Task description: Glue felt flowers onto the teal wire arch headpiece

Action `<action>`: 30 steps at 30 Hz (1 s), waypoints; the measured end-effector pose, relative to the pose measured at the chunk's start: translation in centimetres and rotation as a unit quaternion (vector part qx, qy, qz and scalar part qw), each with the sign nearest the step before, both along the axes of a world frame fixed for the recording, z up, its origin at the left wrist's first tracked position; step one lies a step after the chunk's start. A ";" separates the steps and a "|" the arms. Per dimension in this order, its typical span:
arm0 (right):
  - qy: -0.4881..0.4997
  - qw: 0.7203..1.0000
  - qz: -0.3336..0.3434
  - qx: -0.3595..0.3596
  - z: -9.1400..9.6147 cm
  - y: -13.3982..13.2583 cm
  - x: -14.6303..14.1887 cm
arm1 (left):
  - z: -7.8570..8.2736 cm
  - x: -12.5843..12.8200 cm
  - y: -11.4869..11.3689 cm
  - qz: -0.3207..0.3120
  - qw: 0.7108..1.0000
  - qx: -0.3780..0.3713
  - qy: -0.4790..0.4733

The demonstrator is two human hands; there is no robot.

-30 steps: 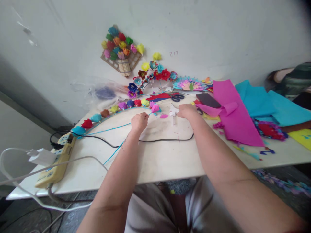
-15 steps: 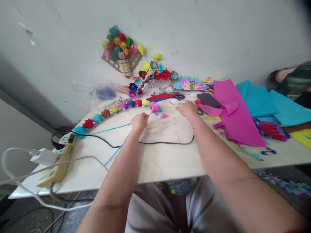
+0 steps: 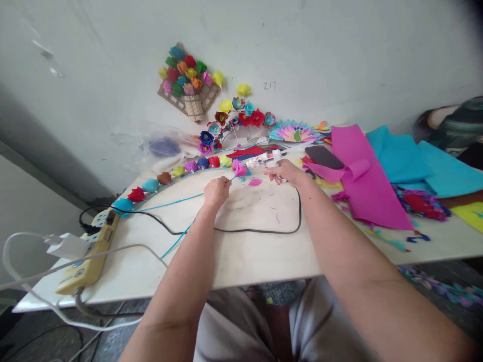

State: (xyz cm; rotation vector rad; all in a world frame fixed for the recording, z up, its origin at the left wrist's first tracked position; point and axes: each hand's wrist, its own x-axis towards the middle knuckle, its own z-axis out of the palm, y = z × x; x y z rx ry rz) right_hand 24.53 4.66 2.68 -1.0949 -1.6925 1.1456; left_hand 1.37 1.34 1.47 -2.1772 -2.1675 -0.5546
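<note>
My left hand (image 3: 217,192) pinches a blue-wrapped stem (image 3: 171,201) near a pink paper flower (image 3: 239,169) with blue bits beneath it. Along the same curved stem sits a row of paper flowers, among them a red one (image 3: 136,194) and a blue one (image 3: 123,205). In my right hand (image 3: 287,173) is a white hot glue gun (image 3: 268,159), its nozzle turned left toward the pink flower. From it a black cord (image 3: 260,231) loops over the table. A loose pink petal (image 3: 255,182) lies between my hands.
A yellow power strip (image 3: 88,259) with plugs stands at the left. To the right lie a phone (image 3: 323,157), magenta paper (image 3: 372,186) and blue paper (image 3: 400,156). Finished paper flowers (image 3: 251,116) stand against the wall, and a plastic bag (image 3: 164,146) lies at the back.
My right hand has lifted the glue gun and swung its nozzle left toward the pink flower. The black cord has shifted with it. My left hand stays nearly still on the stem.
</note>
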 end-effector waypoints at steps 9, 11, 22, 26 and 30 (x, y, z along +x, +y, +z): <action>-0.007 1.000 -0.004 0.004 -0.2 0.0 -0.5 | 0.1 0.1 0.0 0.003 1.000 -0.006 0.001; -0.011 1.000 -0.001 0.010 -0.2 0.0 -0.6 | 0.1 0.1 0.0 0.002 1.000 -0.002 0.001; -0.023 1.000 0.003 0.015 -0.6 0.3 -0.6 | 0.0 0.1 0.0 -0.004 1.000 0.010 -0.004; -0.030 0.999 0.006 0.017 -0.7 0.6 -0.6 | 0.0 0.2 0.0 -0.004 1.000 0.012 -0.005; -0.039 0.999 0.004 0.020 -0.7 0.6 -0.7 | 0.1 0.2 -0.1 0.001 1.000 0.008 -0.002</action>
